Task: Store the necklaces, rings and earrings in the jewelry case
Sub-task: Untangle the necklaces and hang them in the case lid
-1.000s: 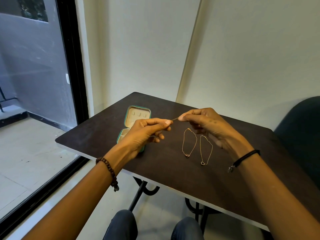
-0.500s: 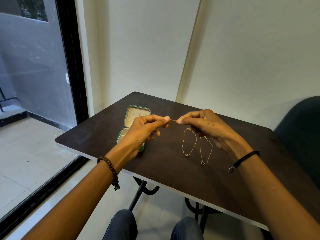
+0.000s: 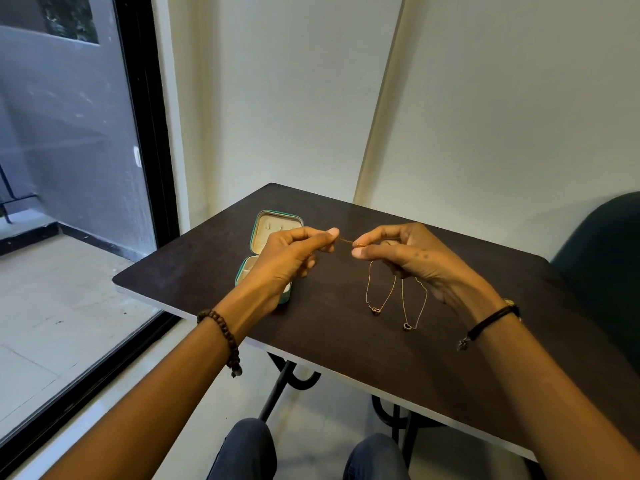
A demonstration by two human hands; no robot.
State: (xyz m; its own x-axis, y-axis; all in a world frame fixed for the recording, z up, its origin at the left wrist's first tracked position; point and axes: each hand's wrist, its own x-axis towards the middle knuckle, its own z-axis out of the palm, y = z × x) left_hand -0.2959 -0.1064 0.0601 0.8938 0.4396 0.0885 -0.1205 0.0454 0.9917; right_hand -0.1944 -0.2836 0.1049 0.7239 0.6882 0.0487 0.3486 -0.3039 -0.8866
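1. Case [image 3: 275, 233]: open on the table [image 3: 346, 358], lid up. The base is partly hidden behind your left hand [image 3: 291, 261].
2. Left hand: thumb and forefinger pinch one end of a short, taut run of chain [image 3: 346, 241], just right of the case lid. Your right hand [image 3: 419, 261], further right of the case, pinches the other end. Both grips are narrow, fingertips only.
3. Two more lie flat right of the case: the near necklace [image 3: 375, 310], then the far necklace [image 3: 407, 326] beside it and apart from it, pendants toward you. Their upper ends are hidden under your right hand, so you cannot tell whether the held chain belongs to one of them.
4. Handling (judgement): very light, limp and fine-linked. It will likely slip in the fingertips, kink or knot if bunched, and may snap if tugged.
5. Hold (judgement): pinch close to the clasp ends, or lift at the pendant. Ease the tension, don't pull harder. Lower it slack into the case so it coils.
6. Rings, earrings: none visible.
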